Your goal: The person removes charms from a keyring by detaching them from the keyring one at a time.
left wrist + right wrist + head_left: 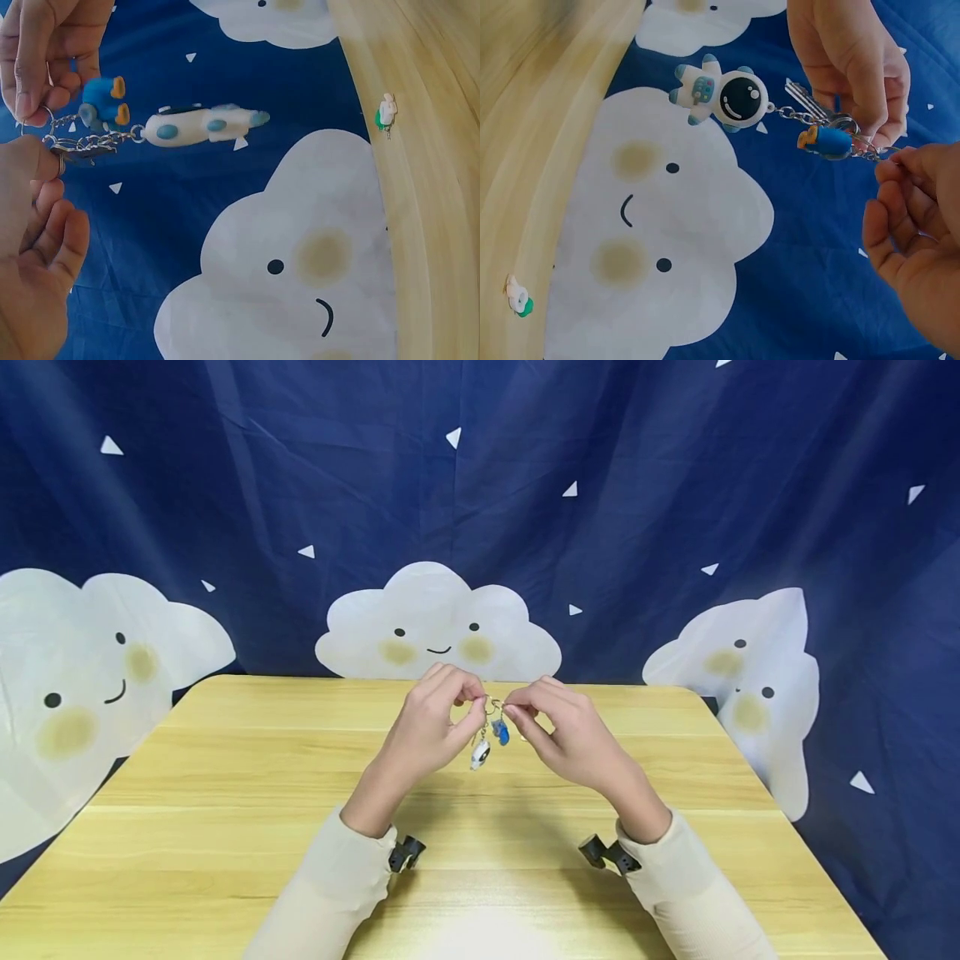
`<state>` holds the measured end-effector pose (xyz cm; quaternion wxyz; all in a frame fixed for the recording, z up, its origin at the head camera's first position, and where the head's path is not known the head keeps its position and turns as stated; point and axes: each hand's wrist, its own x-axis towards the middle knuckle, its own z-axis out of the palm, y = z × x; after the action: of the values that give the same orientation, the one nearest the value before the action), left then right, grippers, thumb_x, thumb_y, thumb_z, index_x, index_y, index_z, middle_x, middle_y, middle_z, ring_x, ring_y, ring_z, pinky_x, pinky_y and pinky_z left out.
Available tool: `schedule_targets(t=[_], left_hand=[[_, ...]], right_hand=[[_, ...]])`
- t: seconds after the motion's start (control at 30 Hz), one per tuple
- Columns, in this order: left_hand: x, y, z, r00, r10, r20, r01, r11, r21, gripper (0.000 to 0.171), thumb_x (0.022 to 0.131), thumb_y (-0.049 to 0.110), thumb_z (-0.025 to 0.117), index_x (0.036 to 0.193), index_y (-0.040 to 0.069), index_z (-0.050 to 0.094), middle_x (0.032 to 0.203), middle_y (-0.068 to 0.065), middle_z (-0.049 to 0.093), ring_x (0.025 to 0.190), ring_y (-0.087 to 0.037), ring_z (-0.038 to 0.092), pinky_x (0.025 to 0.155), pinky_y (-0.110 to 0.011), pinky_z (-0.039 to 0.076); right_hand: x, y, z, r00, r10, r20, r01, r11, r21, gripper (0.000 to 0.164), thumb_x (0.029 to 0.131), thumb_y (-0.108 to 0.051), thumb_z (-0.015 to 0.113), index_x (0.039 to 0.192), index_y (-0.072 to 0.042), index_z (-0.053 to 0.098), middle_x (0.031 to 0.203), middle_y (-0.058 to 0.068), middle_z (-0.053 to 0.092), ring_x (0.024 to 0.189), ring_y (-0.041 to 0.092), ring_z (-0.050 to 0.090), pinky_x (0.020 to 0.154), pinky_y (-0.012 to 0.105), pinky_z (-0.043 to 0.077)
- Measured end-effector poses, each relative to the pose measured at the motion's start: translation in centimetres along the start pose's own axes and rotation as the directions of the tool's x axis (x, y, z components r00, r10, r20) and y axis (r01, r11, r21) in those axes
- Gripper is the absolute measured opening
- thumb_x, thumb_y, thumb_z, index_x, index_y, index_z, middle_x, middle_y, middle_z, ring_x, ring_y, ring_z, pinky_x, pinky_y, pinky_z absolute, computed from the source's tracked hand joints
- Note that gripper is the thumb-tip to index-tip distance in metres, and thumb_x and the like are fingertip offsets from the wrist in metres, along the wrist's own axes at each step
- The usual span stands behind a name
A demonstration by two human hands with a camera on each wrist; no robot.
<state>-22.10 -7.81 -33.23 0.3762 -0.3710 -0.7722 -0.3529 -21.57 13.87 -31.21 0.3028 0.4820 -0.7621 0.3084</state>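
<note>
High over the table, my left hand (429,718) pinches a metal key ring between thumb and fingertips. From it hang a white astronaut charm (720,94) with a dark visor, on a short chain, and a silver key (804,96). Facing it, my right hand (573,735) pinches a thin wire ring (49,112) at the same bunch. A small blue figure charm (500,732) with orange feet dangles between the two hands on its own short chain. In the left wrist view the rings overlap at the fingertips.
On the wooden table (247,777) lies a small white and green charm (386,111), beyond the hands. A dark blue curtain (375,485) with white smiling clouds hangs behind the table's far edge. Each sleeve cuff has a black camera.
</note>
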Motion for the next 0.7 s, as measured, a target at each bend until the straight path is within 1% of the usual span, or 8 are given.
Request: schedule_targets(t=[0.1, 0.23, 0.37, 0.47, 0.57, 0.7], left_hand=[[0.03, 0.06, -0.04, 0.999, -0.011, 0.033, 0.012, 1.0, -0.006, 0.008, 0.089, -0.002, 0.064, 0.091, 0.004, 0.06, 0.085, -0.005, 0.059, 0.082, -0.021, 0.054, 0.073, -0.029, 0.05], [-0.01, 0.04, -0.03, 0.998, -0.024, 0.061, 0.024, 1.0, -0.008, 0.008, 0.09, -0.003, 0.061, 0.093, 0.003, 0.057, 0.088, -0.006, 0.057, 0.084, -0.021, 0.052, 0.075, -0.028, 0.048], [-0.04, 0.06, -0.04, 0.998, -0.023, 0.055, 0.024, 1.0, -0.011, 0.008, 0.091, -0.003, 0.059, 0.094, 0.004, 0.056, 0.088, -0.007, 0.056, 0.085, -0.021, 0.051, 0.076, -0.029, 0.048], [-0.01, 0.13, -0.02, 0.999, -0.02, 0.05, 0.021, 1.0, -0.01, 0.007, 0.092, -0.002, 0.058, 0.095, 0.003, 0.056, 0.088, -0.007, 0.056, 0.085, -0.021, 0.051, 0.076, -0.028, 0.047], [0.06, 0.25, -0.02, 0.999, -0.018, 0.049, 0.019, 1.0, -0.01, 0.007, 0.092, -0.003, 0.057, 0.096, 0.003, 0.055, 0.088, -0.006, 0.054, 0.086, -0.021, 0.05, 0.076, -0.029, 0.046], [0.17, 0.5, -0.02, 0.998, -0.02, 0.058, 0.02, 1.0, -0.009, 0.008, 0.093, -0.004, 0.054, 0.098, 0.002, 0.052, 0.09, -0.007, 0.052, 0.088, -0.022, 0.048, 0.078, -0.03, 0.045]], right_hand=[[-0.05, -0.1, 0.01, 1.0, 0.03, 0.006, -0.03, 0.999, 0.023, 0.007, 0.101, -0.008, 0.064, 0.098, -0.005, 0.07, 0.083, -0.002, 0.064, 0.078, 0.011, 0.056, 0.069, 0.024, 0.049], [-0.06, -0.13, 0.09, 0.999, 0.052, -0.007, -0.052, 0.998, 0.047, 0.011, 0.102, -0.011, 0.063, 0.098, -0.004, 0.071, 0.084, -0.002, 0.065, 0.077, 0.011, 0.057, 0.066, 0.023, 0.048], [-0.08, -0.17, 0.14, 0.997, 0.074, -0.027, -0.072, 0.995, 0.074, 0.005, 0.098, -0.005, 0.067, 0.097, -0.006, 0.071, 0.084, -0.002, 0.066, 0.075, 0.011, 0.058, 0.064, 0.019, 0.046], [-0.15, -0.23, 0.16, 0.995, 0.096, -0.035, -0.092, 0.992, 0.091, 0.008, 0.094, 0.001, 0.069, 0.096, -0.007, 0.071, 0.085, -0.003, 0.067, 0.074, 0.01, 0.058, 0.065, 0.018, 0.045], [-0.17, -0.34, 0.15, 0.992, 0.125, -0.035, -0.121, 0.987, 0.105, 0.01, 0.092, 0.002, 0.07, 0.095, -0.008, 0.071, 0.085, -0.003, 0.068, 0.074, 0.009, 0.058, 0.067, 0.02, 0.047], [-0.13, -0.56, 0.16, 0.984, 0.177, -0.031, -0.171, 0.975, 0.14, 0.009, 0.093, 0.001, 0.07, 0.093, -0.009, 0.07, 0.084, -0.005, 0.067, 0.072, 0.009, 0.057, 0.069, 0.023, 0.05]])
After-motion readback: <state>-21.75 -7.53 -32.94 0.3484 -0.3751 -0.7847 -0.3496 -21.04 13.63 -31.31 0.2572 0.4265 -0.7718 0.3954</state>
